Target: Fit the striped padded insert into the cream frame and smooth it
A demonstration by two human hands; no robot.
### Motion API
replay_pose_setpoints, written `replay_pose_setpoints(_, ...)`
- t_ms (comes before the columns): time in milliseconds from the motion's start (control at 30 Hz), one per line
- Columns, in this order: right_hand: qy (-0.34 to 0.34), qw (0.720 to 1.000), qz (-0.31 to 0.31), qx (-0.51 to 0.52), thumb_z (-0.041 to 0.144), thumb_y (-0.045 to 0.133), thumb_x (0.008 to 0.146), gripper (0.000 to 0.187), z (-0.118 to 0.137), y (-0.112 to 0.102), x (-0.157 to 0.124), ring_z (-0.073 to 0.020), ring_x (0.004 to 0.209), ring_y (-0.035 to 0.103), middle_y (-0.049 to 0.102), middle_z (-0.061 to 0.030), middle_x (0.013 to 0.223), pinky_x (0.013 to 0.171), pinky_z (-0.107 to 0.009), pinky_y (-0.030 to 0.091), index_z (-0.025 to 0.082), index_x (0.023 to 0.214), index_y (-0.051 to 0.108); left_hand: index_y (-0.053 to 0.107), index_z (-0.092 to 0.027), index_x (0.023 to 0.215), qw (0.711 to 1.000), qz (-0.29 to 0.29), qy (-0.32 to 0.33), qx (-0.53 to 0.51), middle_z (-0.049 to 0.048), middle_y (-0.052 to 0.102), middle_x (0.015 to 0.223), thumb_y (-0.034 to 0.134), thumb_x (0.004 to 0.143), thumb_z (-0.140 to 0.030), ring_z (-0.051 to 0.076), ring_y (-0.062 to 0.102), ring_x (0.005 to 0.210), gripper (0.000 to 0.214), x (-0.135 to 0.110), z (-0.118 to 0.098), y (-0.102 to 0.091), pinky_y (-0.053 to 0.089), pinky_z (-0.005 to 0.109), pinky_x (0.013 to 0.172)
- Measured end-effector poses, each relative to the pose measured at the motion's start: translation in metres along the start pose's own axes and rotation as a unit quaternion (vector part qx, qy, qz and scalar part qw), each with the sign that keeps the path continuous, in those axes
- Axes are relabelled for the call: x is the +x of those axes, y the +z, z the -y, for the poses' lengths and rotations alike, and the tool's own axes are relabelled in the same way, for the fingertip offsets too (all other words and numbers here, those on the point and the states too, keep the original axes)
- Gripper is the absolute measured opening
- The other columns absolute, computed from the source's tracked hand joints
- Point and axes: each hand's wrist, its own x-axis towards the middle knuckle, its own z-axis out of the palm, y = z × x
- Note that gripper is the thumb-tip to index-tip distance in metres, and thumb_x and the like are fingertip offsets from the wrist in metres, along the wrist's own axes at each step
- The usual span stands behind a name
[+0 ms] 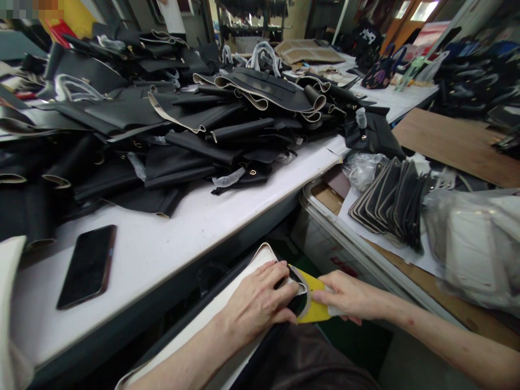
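the left hand [260,298] is curled over the end of a white-lined black piece [211,311], gripping it with bent fingers; its fingertips are partly hidden. the piece slants across the lap, its middle covered by the forearm, its near end cut off at the bottom edge. the right hand [345,297] pinches a flat yellow tool [314,313] between thumb and fingers, which cover its right end; its left end touches the piece. a dark phone [88,267] lies on the white table [195,216]. background details blur.
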Motion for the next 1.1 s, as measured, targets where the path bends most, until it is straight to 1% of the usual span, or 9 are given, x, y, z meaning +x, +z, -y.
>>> replay_pose_setpoints(233, -0.009, 1.0, 0.0, -0.029, 0.064, 0.043, 0.09, 0.054, 0.011, -0.005, -0.004, -0.0108, 0.036, 0.051, 0.059, -0.0005, 0.055, 0.031, -0.017, 0.033, 0.013, 0.094, 0.06, 0.055, -0.023, 0.117, 1.0, -0.001, -0.002, -0.001, 0.007, 0.055, 0.116, 0.055, 0.081, -0.063, 0.025, 0.047, 0.127, 0.053, -0.002, 0.001, 0.003, 0.035, 0.04, 0.113)
replay_pose_setpoints(400, -0.001, 1.0, 0.016, -0.021, 0.064, 0.043, 0.09, 0.055, 0.014, -0.006, -0.003, -0.0113, 0.035, 0.051, 0.057, 0.0002, 0.054, 0.03, -0.017, 0.033, 0.013, 0.099, 0.059, 0.054, -0.022, 0.118, 1.0, -0.011, -0.004, -0.006, 0.0078, 0.056, 0.115, 0.056, 0.081, -0.062, 0.026, 0.047, 0.127, 0.054, -0.001, 0.001, 0.002, 0.038, 0.041, 0.111)
replay_pose_setpoints(533, 0.005, 1.0, 0.019, -0.02, 0.066, 0.043, 0.09, 0.055, 0.017, -0.005, -0.002, -0.0104, 0.036, 0.05, 0.057, 0.0003, 0.055, 0.031, -0.017, 0.034, 0.013, 0.096, 0.059, 0.054, -0.022, 0.117, 1.0, -0.016, -0.004, -0.014, 0.0081, 0.057, 0.114, 0.058, 0.08, -0.062, 0.027, 0.048, 0.126, 0.055, -0.001, 0.003, 0.004, 0.039, 0.042, 0.11)
replay_pose_setpoints(767, 0.027, 0.999, 0.03, 0.033, 0.068, 0.044, 0.089, 0.055, 0.015, 0.001, 0.002, -0.0088, 0.034, 0.047, 0.055, 0.002, 0.053, 0.029, -0.015, 0.035, 0.014, 0.092, 0.056, 0.055, -0.022, 0.118, 0.999, -0.016, -0.003, -0.036, 0.0085, 0.056, 0.118, 0.059, 0.077, -0.065, 0.028, 0.048, 0.125, 0.06, -0.001, 0.007, 0.005, 0.043, 0.042, 0.107)
replay_pose_setpoints(933, 0.036, 0.996, 0.036, 0.067, 0.067, 0.044, 0.089, 0.054, 0.018, 0.008, 0.005, -0.0081, 0.033, 0.046, 0.054, 0.0029, 0.052, 0.029, -0.014, 0.035, 0.015, 0.096, 0.055, 0.058, -0.019, 0.117, 0.998, -0.012, -0.007, -0.056, 0.0099, 0.057, 0.116, 0.057, 0.076, -0.068, 0.028, 0.049, 0.123, 0.064, -0.001, 0.01, 0.005, 0.042, 0.04, 0.107)
replay_pose_setpoints(1100, 0.057, 0.994, 0.024, 0.095, 0.067, 0.044, 0.088, 0.054, 0.022, 0.015, 0.006, -0.0092, 0.031, 0.046, 0.055, 0.0027, 0.05, 0.028, -0.015, 0.035, 0.015, 0.094, 0.054, 0.058, -0.019, 0.118, 0.997, -0.018, -0.009, -0.077, 0.01, 0.057, 0.116, 0.057, 0.077, -0.068, 0.028, 0.049, 0.121, 0.064, -0.001, 0.012, 0.006, 0.043, 0.04, 0.105)
